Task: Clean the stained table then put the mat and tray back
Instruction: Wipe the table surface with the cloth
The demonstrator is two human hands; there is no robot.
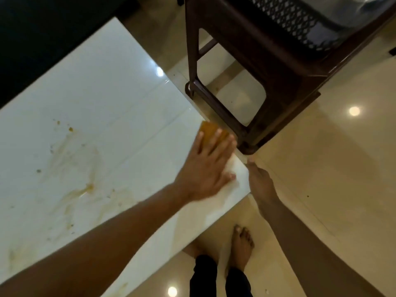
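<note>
My bare feet (240, 245) stand at six o'clock on the tiled floor (334, 168), tight against the near edge of the white table (111, 99), so I can lean over it. My right hand (260, 181) hangs just off the table's corner at about four o'clock, below the edge, fingers loosely curled and grasping nothing that I can see; my guess is it waits there to catch whatever I sweep off. My left hand (209, 163) reaches across from eight o'clock, forearm long and straight, palm down, fingers spread flat and pressing an orange sponge (211, 130) onto the tabletop close to that corner — flat because pressure lifts the mess, not a pinch. The brown stains (85, 188) lie well apart from the sponge, out toward nine o'clock, smeared and not yet cleaned. Farther off, at one o'clock, a dark brown stool (252, 67) stands just beside the table's edge. I see neither mat nor tray here.
</note>
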